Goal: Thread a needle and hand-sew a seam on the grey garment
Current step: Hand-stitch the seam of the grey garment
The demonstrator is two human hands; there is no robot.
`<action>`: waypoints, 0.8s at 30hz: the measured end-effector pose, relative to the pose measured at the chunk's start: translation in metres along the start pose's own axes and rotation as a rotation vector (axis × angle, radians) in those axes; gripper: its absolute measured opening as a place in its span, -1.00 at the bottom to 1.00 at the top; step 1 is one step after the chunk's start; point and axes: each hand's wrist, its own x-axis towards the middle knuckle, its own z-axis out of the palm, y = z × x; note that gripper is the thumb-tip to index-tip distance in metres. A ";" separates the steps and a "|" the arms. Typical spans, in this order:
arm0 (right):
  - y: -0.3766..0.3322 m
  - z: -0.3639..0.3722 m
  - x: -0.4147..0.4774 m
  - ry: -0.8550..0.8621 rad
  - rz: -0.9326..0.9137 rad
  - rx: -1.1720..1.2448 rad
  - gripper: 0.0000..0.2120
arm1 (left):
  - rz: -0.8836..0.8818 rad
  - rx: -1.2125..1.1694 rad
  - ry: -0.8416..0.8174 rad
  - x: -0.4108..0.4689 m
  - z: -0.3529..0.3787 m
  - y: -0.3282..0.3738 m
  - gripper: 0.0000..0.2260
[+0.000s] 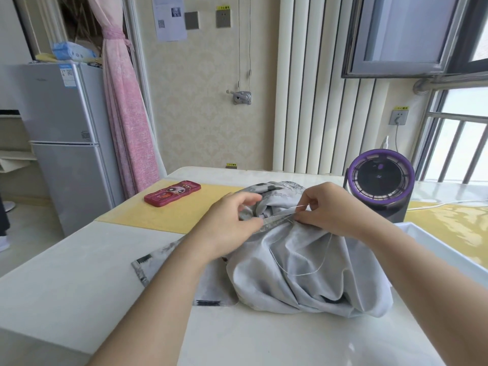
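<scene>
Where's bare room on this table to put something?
White tabletop is bare along its left side and on the near side of the grey garment. Yellow mat is free between the phone and left hand. Crowded right: fan and white tray hem in the right hand pinching the needle.

The garment (303,281) sat mid-table (79,273). The phone (172,194) lay behind it, near the left edge. The fan (380,178) stood behind, far-right corner.

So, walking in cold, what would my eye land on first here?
Centre stage, two hands meet over a bunched grey garment: the left hand pinches a fold, the right hand pinches a needle at the seam, with pale thread looping down the cloth. Behind sit a red-cased phone on the left and a purple-ringed fan on the right.
</scene>
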 end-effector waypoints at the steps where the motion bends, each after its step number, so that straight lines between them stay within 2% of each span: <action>1: 0.000 0.000 0.000 -0.002 0.001 0.002 -0.91 | 0.037 0.057 0.030 0.003 0.007 0.004 -0.62; 5: 0.002 -0.001 0.001 -0.007 0.007 0.012 -0.92 | 0.111 0.193 0.089 0.012 0.032 0.009 -0.65; 12: 0.007 -0.001 0.003 -0.018 0.011 0.026 -0.89 | 0.119 0.188 0.171 0.022 0.049 0.000 -0.86; 17: 0.012 0.000 0.007 -0.030 0.013 0.064 -0.86 | 0.146 0.074 0.171 0.030 0.052 -0.008 -0.98; 24: 0.017 -0.007 0.015 -0.114 0.027 0.136 -0.87 | 0.095 -0.189 0.061 0.041 0.046 -0.010 -0.90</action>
